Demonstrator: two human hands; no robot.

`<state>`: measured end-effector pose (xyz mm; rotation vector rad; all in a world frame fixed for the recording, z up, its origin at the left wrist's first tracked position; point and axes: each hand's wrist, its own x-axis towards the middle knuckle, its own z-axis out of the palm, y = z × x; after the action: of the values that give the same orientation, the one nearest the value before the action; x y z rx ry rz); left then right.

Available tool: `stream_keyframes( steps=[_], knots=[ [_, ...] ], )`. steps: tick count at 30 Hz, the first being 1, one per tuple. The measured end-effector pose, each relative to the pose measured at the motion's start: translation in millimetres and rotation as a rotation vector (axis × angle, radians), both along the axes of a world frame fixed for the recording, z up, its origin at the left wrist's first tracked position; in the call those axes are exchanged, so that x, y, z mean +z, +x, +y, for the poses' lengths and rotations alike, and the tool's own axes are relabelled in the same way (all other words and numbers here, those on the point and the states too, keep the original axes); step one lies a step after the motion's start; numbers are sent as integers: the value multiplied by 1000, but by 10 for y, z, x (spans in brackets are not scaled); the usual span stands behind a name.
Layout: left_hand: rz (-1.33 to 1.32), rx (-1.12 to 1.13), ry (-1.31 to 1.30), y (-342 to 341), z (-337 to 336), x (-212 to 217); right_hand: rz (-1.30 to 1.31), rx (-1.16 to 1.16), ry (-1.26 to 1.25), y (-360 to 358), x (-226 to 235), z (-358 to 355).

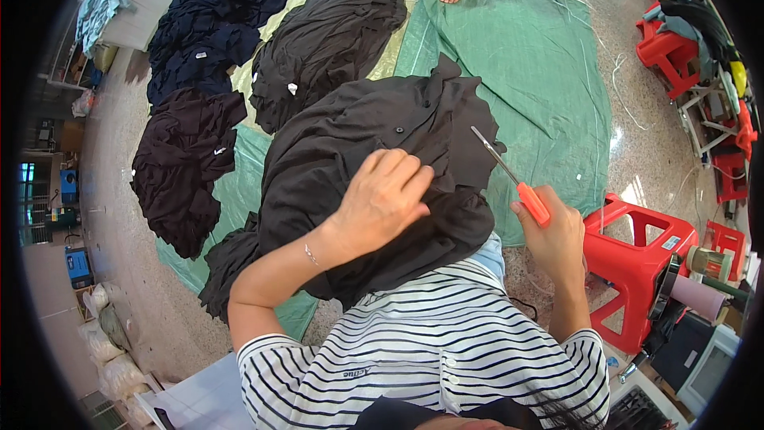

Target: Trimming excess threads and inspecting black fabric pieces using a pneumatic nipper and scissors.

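While the dark maroon pile (185, 167) lies at nine o'clock and the navy pile (205, 28) at between ten and eleven, a looser black pile (326, 44) rests toward half past eleven. In the middle, heaped over the person's lap, is the black garment (334, 143), a dark button (399, 130) showing on its upper face. Over its lower right part sits the left hand (386, 195), its fingers curled in and its thumb standing off toward four o'clock; I cannot tell whether they pinch any cloth. At three o'clock the orange-handled tool (532, 202) slants up toward eleven, its slim metal tip over or just beside the cloth's edge; contact is unclear. The right hand (557, 231) has its fingers closed round that handle. Beyond spreads the green sheet (549, 80), with a red stool (639, 259) near four o'clock.

The step in hand seems to be working on the garment with the tool. A next move would call for the left fingers to steady the fabric and the right to guide the tip carefully, lest it snag the weave.
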<state>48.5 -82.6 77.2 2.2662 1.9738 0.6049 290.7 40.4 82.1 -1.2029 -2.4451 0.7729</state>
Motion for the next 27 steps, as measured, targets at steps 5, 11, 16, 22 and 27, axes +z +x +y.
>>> stream_keyframes(
  steps=[5,11,16,22,27],
  knots=[
    [72,-14,-395,-390,280,178,52,58,-8,-42,4,-93],
    [-528,137,-911,-726,830,492,116,150,-57,-90,164,-296],
    [-599,212,-981,-666,835,416,97,230,-42,-163,215,-366],
    [-434,207,-880,-651,832,243,80,284,-1,-136,193,-433],
    [-420,258,-856,-637,788,174,65,292,1,-115,176,-429]
  ],
)
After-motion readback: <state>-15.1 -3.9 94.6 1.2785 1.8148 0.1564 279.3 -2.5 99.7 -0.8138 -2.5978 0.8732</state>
